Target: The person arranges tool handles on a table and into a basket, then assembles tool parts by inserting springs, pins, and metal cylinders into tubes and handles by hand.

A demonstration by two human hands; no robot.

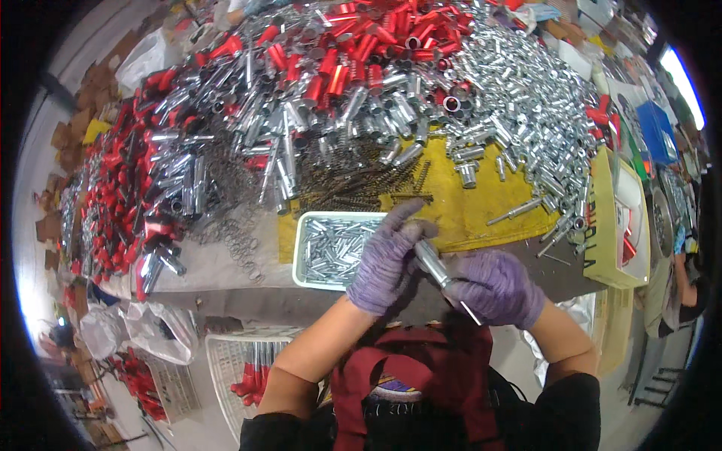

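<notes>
Purple knitted gloves cover both hands, which meet just in front of the table's near edge. A shiny silver metal cylinder (432, 261) lies tilted between them. My left hand (385, 263) grips its upper end, the index finger pointing up and away. Closed round the lower end is my right hand (498, 289), and a thin metal rod (471, 313) sticks out below its fingers. Whether rod and cylinder are joined is hidden by the glove. Beside my left hand stands a white tray (298, 259) of small silver pins (335, 248).
Dark coil springs (346, 180) lie on a yellow cloth (489, 203). Beyond are heaps of red tubes (368, 45), silver fittings (519, 98) and red-handled parts (120, 203). A yellow bin (602, 218) stands at right; a white basket (226, 368) with red-handled parts sits below the table's front edge.
</notes>
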